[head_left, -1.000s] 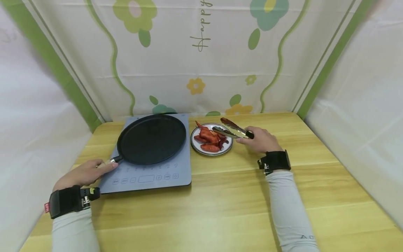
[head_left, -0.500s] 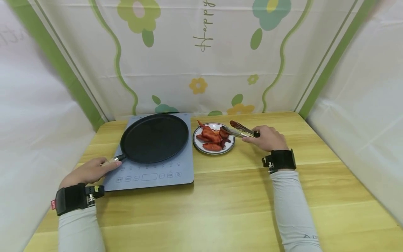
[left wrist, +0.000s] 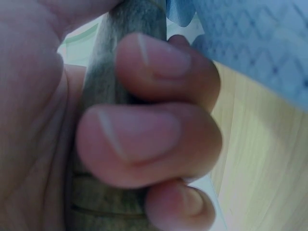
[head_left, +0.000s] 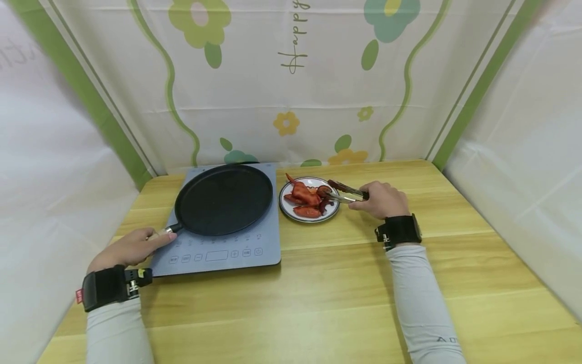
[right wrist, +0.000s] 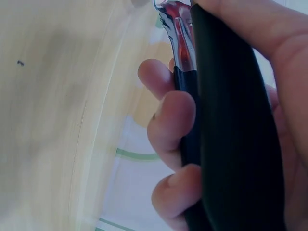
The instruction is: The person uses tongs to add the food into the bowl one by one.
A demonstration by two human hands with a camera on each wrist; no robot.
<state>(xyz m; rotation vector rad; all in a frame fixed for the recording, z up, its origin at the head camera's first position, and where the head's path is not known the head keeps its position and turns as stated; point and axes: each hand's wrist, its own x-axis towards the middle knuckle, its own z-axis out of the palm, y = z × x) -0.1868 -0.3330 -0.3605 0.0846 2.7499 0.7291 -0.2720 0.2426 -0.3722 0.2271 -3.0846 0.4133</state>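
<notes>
My left hand grips the wooden handle of a black flat pan, fingers curled round it in the left wrist view. The pan rests on a grey induction cooktop. In my right hand is a pair of metal tongs with black grips. Their jaws stand apart over a white, dark-rimmed plate of reddish food pieces. The lower tong tip overlaps a round brownish-red piece at the plate's right; the upper tip stays above it.
Everything stands on a wooden table. The plate sits just right of the cooktop. A patterned white cloth hangs behind the table, and pale sheets enclose both sides.
The tongs' tips have come lower and rightward over the plate, onto the round piece, and the gap between the arms has narrowed. My left hand and the pan stay in place.
</notes>
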